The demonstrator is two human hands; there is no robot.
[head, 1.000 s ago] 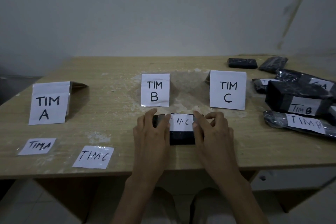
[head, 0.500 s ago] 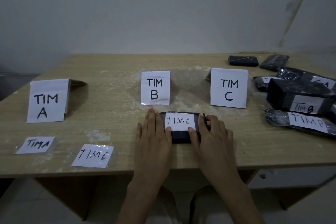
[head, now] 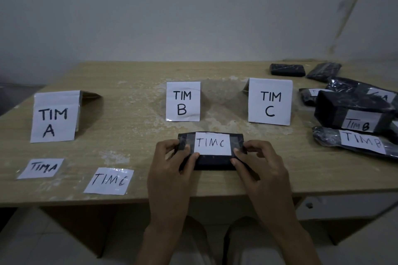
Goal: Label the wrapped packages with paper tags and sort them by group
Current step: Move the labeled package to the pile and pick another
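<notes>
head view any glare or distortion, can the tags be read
Head view: dim, greyish light, yet the TIM C tag on the black package reads clearly. Head view: small glare on the tape over the loose TIM C tag and on the wrapped packages at right. Head view: mild wide-angle stretch at edges, no motion blur.

A plain room: worn wooden desk (head: pixel 129 135) against a bare pale wall (head: pixel 193 17).

Left hand (head: pixel 172 163) and right hand (head: pixel 258 163) grip the black package (head: pixel 212 162), apparently raised, tag (head: pixel 212 143) reading "TIM C".
</notes>
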